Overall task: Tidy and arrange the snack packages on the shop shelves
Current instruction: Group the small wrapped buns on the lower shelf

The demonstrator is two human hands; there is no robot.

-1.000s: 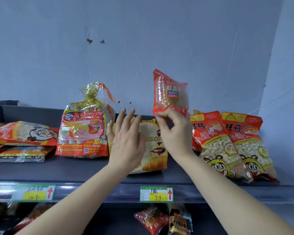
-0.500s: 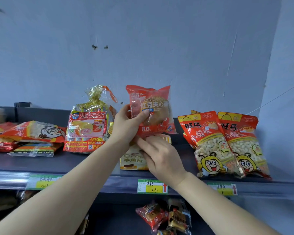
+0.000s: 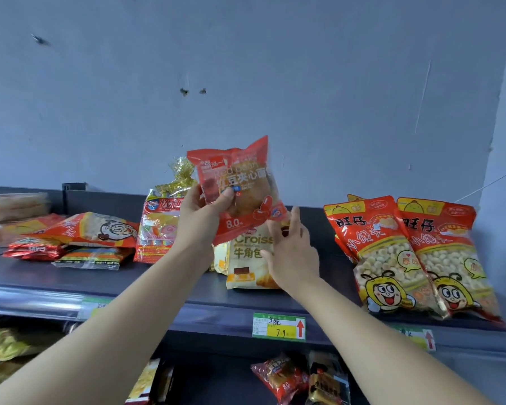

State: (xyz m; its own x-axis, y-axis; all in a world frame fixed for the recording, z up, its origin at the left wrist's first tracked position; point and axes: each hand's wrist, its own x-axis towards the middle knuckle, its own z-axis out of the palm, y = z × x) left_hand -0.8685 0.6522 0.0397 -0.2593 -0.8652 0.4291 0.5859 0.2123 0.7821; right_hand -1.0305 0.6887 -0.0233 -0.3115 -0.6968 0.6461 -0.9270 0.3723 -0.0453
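Gripping the red bean bread packet (image 3: 240,188) raised above the shelf (image 3: 41,279), the left hand (image 3: 202,217) curls round its edge; the right hand (image 3: 292,249), fingers spread, touches the croissant bag (image 3: 246,258) below

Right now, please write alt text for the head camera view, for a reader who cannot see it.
The left hand holds up a red bean bread packet above a dark shop shelf, while the open right hand reaches to a croissant bag beneath it.

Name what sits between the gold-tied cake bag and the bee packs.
The croissant pack, partly behind the right hand, then bare shelf; the head view shows it.
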